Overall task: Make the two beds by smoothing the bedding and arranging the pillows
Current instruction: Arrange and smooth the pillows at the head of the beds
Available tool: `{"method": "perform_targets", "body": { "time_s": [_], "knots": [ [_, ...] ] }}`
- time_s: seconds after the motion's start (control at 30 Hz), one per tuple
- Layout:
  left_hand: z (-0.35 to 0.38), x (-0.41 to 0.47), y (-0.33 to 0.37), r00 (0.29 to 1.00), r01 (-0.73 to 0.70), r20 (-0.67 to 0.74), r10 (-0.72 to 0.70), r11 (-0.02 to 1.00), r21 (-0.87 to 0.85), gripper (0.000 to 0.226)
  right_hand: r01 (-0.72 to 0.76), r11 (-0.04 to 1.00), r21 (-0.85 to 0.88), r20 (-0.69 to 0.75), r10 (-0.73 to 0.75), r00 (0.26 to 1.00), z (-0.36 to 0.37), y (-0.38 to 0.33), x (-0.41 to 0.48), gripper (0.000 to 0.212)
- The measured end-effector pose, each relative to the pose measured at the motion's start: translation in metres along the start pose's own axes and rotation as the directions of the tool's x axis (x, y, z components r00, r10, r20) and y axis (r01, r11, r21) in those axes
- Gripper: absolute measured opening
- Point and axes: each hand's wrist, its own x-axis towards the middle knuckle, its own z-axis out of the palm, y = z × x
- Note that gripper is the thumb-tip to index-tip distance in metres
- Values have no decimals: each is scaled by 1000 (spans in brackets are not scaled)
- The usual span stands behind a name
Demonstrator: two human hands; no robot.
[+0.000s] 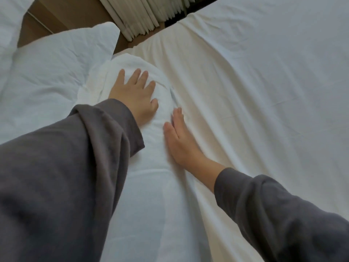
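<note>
Under the left hand (135,91), fingers spread flat, lies the white pillow (151,195); right hand (181,140), fingers straight, presses its edge beside the sheet (245,91). Both grips released.

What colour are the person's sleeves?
Dark grey; the left sleeve shows it best, head view.

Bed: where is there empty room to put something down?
The wide sheet is bare, right of the right hand and below the curtain. Left is crowded: the left hand presses the near pillow, and the far pillow lies beside it.
</note>
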Motion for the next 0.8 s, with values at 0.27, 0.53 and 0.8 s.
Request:
{"method": "perform_targets", "body": {
  "time_s": [0.27, 0.53, 0.8],
  "knots": [
    [2, -55, 17, 1000, 22, 8, -21, 999, -36, 63, 48, 996, -79, -10, -49, 999, 4, -4, -10, 57],
    [-2, -118, 48, 997, 21, 74, -19, 1000, -24, 66, 50, 990, -129, 102, -36, 994, 10, 17, -69, 57],
    [0, -197, 71, 995, 4, 97, 1, 999, -52, 65, 92, 979, -181, 138, -68, 988, 7, 29, -126, 55]
  ]
}}
